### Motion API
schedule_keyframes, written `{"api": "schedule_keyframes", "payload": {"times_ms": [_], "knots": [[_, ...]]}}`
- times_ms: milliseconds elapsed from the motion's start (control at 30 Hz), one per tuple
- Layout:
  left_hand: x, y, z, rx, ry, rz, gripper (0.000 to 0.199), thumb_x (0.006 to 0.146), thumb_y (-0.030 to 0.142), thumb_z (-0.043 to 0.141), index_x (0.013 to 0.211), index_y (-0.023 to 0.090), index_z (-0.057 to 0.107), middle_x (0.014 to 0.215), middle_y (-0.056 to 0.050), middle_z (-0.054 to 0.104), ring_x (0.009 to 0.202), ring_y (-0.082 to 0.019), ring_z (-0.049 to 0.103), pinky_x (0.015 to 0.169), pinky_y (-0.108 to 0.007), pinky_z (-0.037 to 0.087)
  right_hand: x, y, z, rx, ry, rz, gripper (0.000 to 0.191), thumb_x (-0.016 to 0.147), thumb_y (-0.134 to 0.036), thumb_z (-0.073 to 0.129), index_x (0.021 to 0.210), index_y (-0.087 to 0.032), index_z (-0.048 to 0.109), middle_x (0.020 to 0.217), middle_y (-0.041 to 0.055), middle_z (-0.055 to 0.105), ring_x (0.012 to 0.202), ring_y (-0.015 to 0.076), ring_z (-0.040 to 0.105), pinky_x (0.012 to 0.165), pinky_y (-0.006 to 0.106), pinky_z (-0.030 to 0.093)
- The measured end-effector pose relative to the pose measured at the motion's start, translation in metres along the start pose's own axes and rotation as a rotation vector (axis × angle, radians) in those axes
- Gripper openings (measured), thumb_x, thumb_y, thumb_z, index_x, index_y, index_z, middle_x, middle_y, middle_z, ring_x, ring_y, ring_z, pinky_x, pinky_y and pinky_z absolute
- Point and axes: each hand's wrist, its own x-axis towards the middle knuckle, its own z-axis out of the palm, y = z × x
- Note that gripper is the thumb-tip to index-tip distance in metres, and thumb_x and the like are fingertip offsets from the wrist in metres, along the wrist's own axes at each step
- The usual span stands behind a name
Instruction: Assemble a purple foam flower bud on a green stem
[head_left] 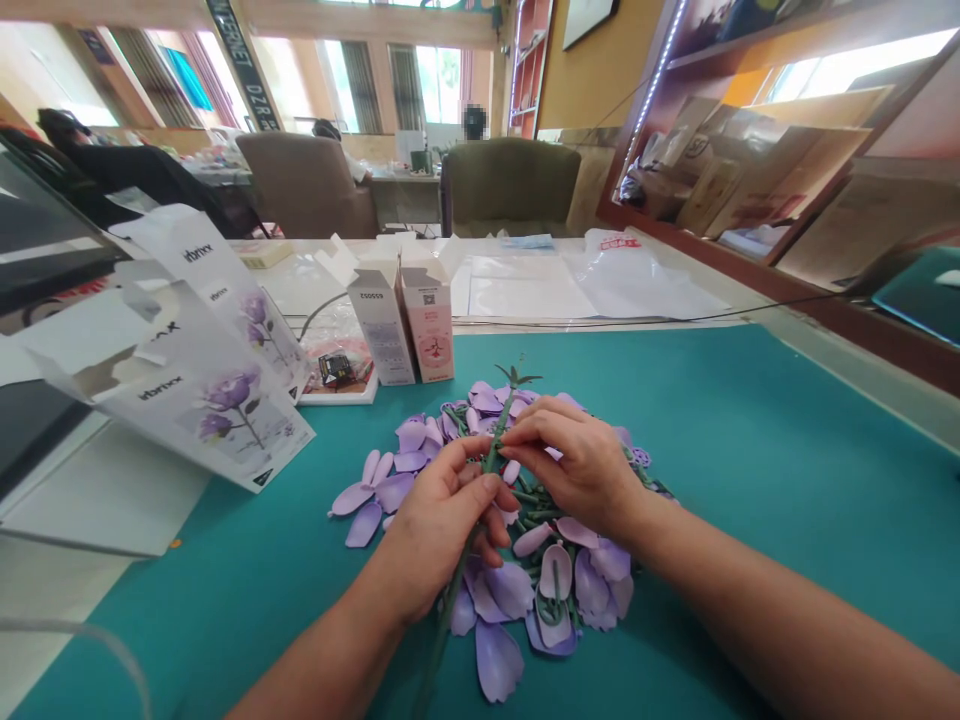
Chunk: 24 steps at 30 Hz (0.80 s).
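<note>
A long green flower stem slants up from the near edge, with a small crown of leaf-like tips at its far end. My left hand is wrapped round it at about the middle. Just above, my right hand pinches the stem between thumb and fingers; whether a small part is in that pinch is hidden. Under both hands spreads a pile of purple plastic petals. Mixed among them are green stem pieces and paler pink-lilac petals.
Opened white boxes with printed flowers lean at the left. Two small upright cartons stand behind the pile, beside a white tray with a small dark item. A green mat covers the table. Chairs and people are beyond.
</note>
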Motion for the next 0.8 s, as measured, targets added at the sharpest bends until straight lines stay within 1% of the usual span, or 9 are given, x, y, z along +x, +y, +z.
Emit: {"api": "schedule_keyframes", "payload": {"times_ms": [100, 167, 367, 567, 800], "knots": [[0.000, -0.001, 0.000, -0.002, 0.001, 0.020, 0.039, 0.081, 0.026, 0.060, 0.117, 0.016, 0.048, 0.069, 0.002, 0.063, 0.047, -0.010, 0.056, 0.040, -0.021, 0.048, -0.001, 0.002, 0.002, 0.002, 0.049, -0.060, 0.009, 0.090, -0.016, 0.059, 0.083, -0.019, 0.062, 0.075, 0.0031, 0.066, 0.073, 0.0154, 0.062, 0.066, 0.027, 0.051], [0.000, -0.002, -0.001, -0.006, -0.011, 0.025, 0.039, 0.082, 0.027, 0.060, 0.117, 0.016, 0.048, 0.069, 0.002, 0.063, 0.048, -0.011, 0.057, 0.041, -0.021, 0.048, -0.001, 0.002, 0.003, 0.011, 0.064, -0.072, 0.008, 0.090, -0.015, 0.059, 0.084, -0.019, 0.062, 0.076, 0.0030, 0.066, 0.072, 0.0149, 0.062, 0.066, 0.026, 0.052], [0.001, -0.004, -0.001, 0.004, -0.007, 0.033, 0.039, 0.081, 0.028, 0.061, 0.116, 0.017, 0.048, 0.069, 0.002, 0.064, 0.049, -0.012, 0.058, 0.043, -0.023, 0.049, -0.001, 0.002, 0.003, -0.040, 0.068, -0.109, 0.010, 0.091, -0.014, 0.058, 0.082, -0.018, 0.061, 0.074, 0.0031, 0.065, 0.071, 0.0149, 0.062, 0.065, 0.026, 0.052], [-0.002, -0.005, 0.001, 0.099, 0.008, 0.073, 0.035, 0.081, 0.031, 0.060, 0.112, 0.018, 0.050, 0.069, 0.002, 0.063, 0.047, -0.013, 0.057, 0.043, -0.025, 0.047, -0.003, 0.002, 0.007, -0.114, 0.084, -0.155, 0.013, 0.093, -0.015, 0.054, 0.082, -0.018, 0.060, 0.075, 0.0048, 0.065, 0.072, 0.0163, 0.062, 0.064, 0.027, 0.051], [-0.003, -0.006, 0.003, 0.168, 0.029, 0.113, 0.030, 0.083, 0.035, 0.058, 0.108, 0.019, 0.052, 0.068, 0.002, 0.062, 0.045, -0.012, 0.054, 0.043, -0.024, 0.045, -0.006, 0.001, 0.012, -0.131, 0.082, -0.141, 0.019, 0.094, -0.016, 0.050, 0.078, -0.019, 0.059, 0.073, 0.0048, 0.065, 0.071, 0.0162, 0.063, 0.064, 0.027, 0.052]]}}
